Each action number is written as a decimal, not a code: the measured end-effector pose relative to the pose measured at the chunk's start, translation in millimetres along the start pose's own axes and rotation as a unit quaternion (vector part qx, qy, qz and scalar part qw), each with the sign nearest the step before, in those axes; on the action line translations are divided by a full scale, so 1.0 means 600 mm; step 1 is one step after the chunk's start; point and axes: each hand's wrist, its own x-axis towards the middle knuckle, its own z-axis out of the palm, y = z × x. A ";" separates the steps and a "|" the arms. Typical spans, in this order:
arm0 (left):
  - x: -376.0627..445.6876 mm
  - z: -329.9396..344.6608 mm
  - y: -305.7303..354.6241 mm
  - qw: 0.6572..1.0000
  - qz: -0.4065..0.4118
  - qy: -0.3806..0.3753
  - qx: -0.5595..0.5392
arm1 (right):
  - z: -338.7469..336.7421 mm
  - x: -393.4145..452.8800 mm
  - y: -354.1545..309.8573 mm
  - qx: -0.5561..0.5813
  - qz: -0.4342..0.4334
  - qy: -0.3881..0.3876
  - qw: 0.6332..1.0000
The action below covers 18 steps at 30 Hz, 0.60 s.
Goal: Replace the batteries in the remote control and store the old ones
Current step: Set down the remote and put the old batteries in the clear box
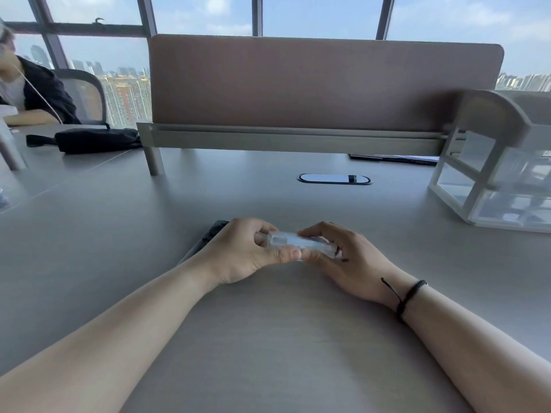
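Both hands are up over the grey tabletop (268, 338) holding a small clear plastic case (301, 244) between them, lying sideways. Left hand (241, 254) pinches its left end, thumb in front and fingers curled over the top. Right hand (348, 263) grips the right end the same way, with a black cord bracelet (410, 296) on that wrist. The dark remote (208, 236) lies on the tabletop just behind the left hand, mostly hidden. A clear drawer box (492, 186) sits far right
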 end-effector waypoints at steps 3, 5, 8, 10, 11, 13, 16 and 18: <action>-0.003 0.000 0.003 1.000 -0.002 -0.001 0.017 | -0.001 0.000 0.001 0.006 0.002 0.005 1.000; -0.006 0.000 0.005 0.999 -0.001 0.000 0.032 | -0.002 0.000 0.004 -0.002 0.005 0.009 1.000; -0.007 0.002 0.006 0.999 -0.002 0.003 0.046 | -0.002 -0.001 0.006 -0.001 0.005 0.016 1.000; -0.008 0.005 0.007 0.998 0.000 0.005 0.067 | -0.001 0.001 0.008 0.050 0.020 0.032 0.998; -0.009 0.006 0.008 0.997 0.001 0.004 0.081 | -0.001 0.003 0.008 0.088 0.032 0.045 0.995; -0.011 0.009 0.011 0.995 0.007 0.002 0.096 | -0.002 0.007 0.012 0.138 0.053 0.072 0.986; -0.012 0.011 0.013 0.996 0.007 -0.020 0.089 | -0.004 0.012 0.012 0.150 0.078 0.111 0.979; -0.012 0.013 0.010 0.993 0.015 -0.025 0.114 | -0.003 0.017 0.013 0.199 0.113 0.143 0.963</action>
